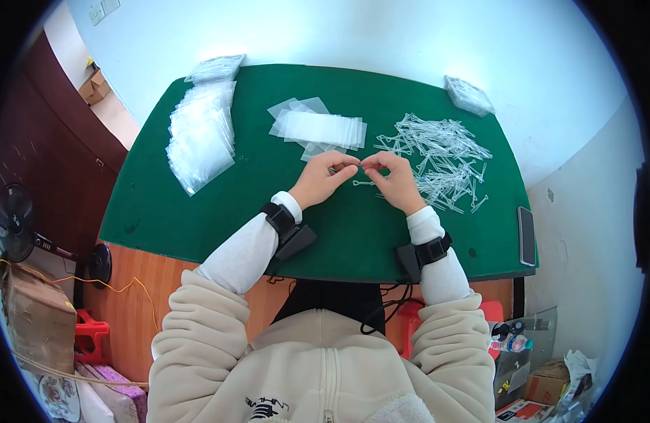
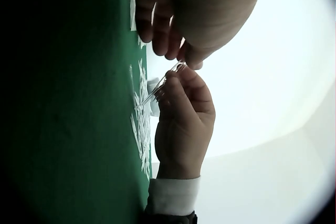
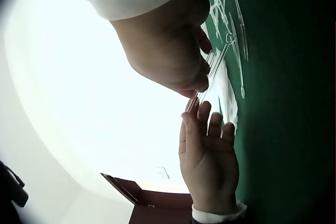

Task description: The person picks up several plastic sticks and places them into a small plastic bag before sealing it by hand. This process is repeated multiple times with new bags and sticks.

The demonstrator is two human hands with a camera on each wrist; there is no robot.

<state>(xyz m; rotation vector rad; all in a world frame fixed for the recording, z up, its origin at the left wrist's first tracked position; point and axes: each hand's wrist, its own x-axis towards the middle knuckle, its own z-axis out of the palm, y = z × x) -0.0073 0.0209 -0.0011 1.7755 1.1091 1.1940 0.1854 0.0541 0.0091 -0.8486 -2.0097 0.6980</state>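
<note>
Above the middle of the green table (image 1: 184, 225), my two hands meet fingertip to fingertip. Between thumb and fingers, my right hand (image 1: 397, 185) pinches a few thin clear plastic sticks (image 2: 151, 97) with looped ends. The far tips of those sticks are pinched by the thumb and index finger of my left hand (image 1: 318, 180); its other fingers are spread loosely in the right wrist view. One loop (image 3: 229, 38) sticks out past the right hand, low over the table. Beside the right hand lies a large loose pile of similar sticks (image 1: 438, 144).
Flat clear bags (image 1: 318, 128) lie just beyond my hands. A long fanned stack of clear bags (image 1: 201, 137) covers the left side, with a plastic bundle (image 1: 215, 69) behind it. Another bundle (image 1: 469, 95) sits back right. A phone (image 1: 526, 236) lies at the right edge.
</note>
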